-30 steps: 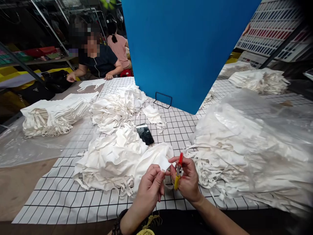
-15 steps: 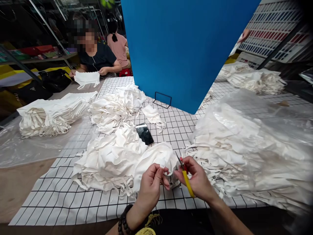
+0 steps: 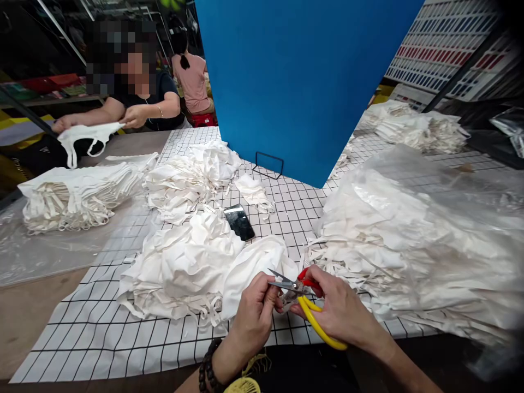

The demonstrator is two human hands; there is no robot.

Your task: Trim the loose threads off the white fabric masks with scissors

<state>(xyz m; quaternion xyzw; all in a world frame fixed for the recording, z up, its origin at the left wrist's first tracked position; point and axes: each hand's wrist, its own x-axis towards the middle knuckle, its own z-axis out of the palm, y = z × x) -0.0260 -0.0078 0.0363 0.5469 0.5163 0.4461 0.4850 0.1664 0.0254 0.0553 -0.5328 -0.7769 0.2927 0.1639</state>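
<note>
Low in the middle of the view, my left hand [image 3: 258, 307] pinches the edge of a white garment [image 3: 257, 262]. My right hand [image 3: 340, 308] holds a pair of scissors [image 3: 313, 321] with one red and one yellow handle. The blades are parted and point left, their tips right at my left fingertips. Part of the garment's edge hangs between my two hands. Beside it on the left lies a heap of white garments [image 3: 186, 262]. What exactly sits between the blades is too small to make out.
A black phone [image 3: 239, 222] lies beyond the heap on the grid-patterned cloth [image 3: 286, 204]. Plastic-covered white garments [image 3: 413, 240] fill the right side. A large blue panel [image 3: 303, 87] stands ahead. At the left are a neat stack [image 3: 77, 191] and a co-worker [image 3: 143, 103] holding a white garment.
My right hand has turned the scissors from upright to pointing left and opened them, bringing the blades to my left fingertips. The co-worker has swung their garment leftward above the stack.
</note>
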